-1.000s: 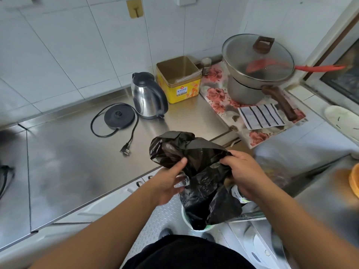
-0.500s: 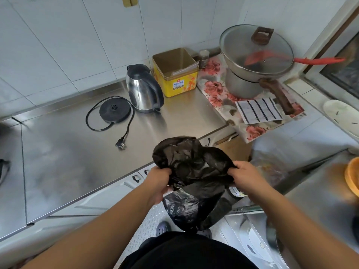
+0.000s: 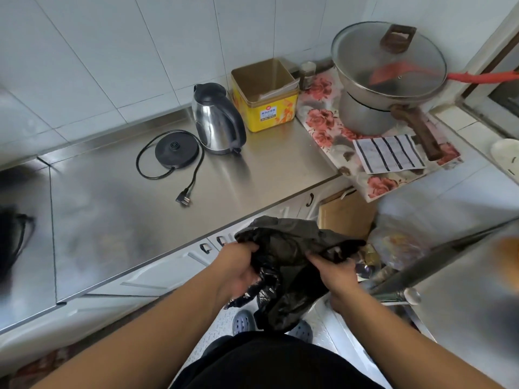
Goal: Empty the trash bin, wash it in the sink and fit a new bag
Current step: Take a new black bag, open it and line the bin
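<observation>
Below the counter point(image 3: 168, 220) edge, above the floor, both hands grip a crumpled black bag point(image 3: 292, 265): the left hand point(image 3: 238, 269) and right hand point(image 3: 335, 272) have drawn closer since a moment ago, bunching it. No bin shows now, so fitting likely has yet to begin.

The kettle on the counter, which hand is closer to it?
Left. The left hand grips the black bag below the kettle. The right hand grips the bag's other side, farther right.
</observation>
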`<control>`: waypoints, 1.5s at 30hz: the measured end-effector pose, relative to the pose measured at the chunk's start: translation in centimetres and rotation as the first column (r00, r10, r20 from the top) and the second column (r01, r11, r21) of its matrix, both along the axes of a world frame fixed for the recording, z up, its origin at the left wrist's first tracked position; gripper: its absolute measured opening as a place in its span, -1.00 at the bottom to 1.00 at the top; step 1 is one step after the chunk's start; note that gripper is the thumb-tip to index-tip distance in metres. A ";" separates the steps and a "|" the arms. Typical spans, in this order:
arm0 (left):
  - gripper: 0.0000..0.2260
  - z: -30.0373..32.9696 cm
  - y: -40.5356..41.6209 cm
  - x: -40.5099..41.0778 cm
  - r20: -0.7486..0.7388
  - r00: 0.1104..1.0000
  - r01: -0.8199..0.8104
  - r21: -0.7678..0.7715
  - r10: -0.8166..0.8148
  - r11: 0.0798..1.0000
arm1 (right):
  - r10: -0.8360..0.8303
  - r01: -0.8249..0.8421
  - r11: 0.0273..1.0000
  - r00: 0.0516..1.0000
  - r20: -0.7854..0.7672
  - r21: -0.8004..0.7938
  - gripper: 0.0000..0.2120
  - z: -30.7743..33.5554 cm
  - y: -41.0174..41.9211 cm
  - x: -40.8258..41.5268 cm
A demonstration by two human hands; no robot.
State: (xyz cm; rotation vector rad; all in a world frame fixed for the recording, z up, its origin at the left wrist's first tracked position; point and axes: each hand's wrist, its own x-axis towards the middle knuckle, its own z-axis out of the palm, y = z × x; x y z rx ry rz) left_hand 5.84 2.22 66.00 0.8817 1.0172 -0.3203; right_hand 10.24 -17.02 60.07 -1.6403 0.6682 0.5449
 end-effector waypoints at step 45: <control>-0.66 -21.8 0.4 -1.3 -0.352 0.931 0.101 0.006 -0.092 0.995 | 0.030 0.008 0.996 0.910 -0.412 0.092 -0.79 -16.1 -4.9 -1.6</control>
